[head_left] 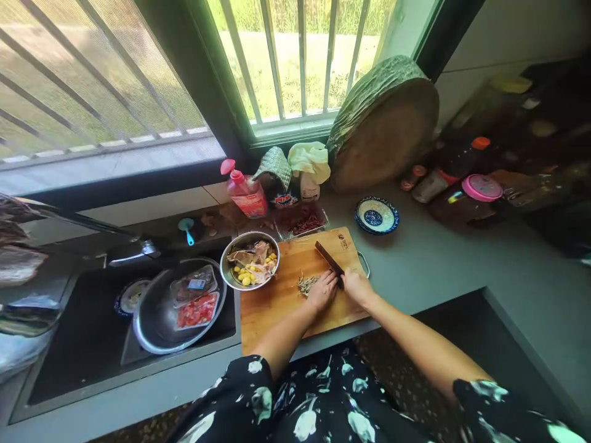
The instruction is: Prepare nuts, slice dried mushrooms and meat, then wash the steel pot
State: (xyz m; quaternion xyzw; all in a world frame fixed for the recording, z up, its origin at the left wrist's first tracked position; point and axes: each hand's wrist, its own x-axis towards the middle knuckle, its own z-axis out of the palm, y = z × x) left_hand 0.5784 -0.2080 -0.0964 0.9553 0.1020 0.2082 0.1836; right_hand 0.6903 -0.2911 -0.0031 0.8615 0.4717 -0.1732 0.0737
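On the wooden cutting board we find bare wood at seven o'clock of our left hand, an open lane toward the near edge. At ten o'clock the metal bowl blocks the board's far left corner. At twelve o'clock the cleaver lies across the way. At two o'clock, past the blue dish, the grey counter runs open.

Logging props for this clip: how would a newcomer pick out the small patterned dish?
Start at the bamboo cutting board on the grey counter. Just beyond its far right corner sits a small round blue-and-white patterned dish, the only patterned ceramic there.
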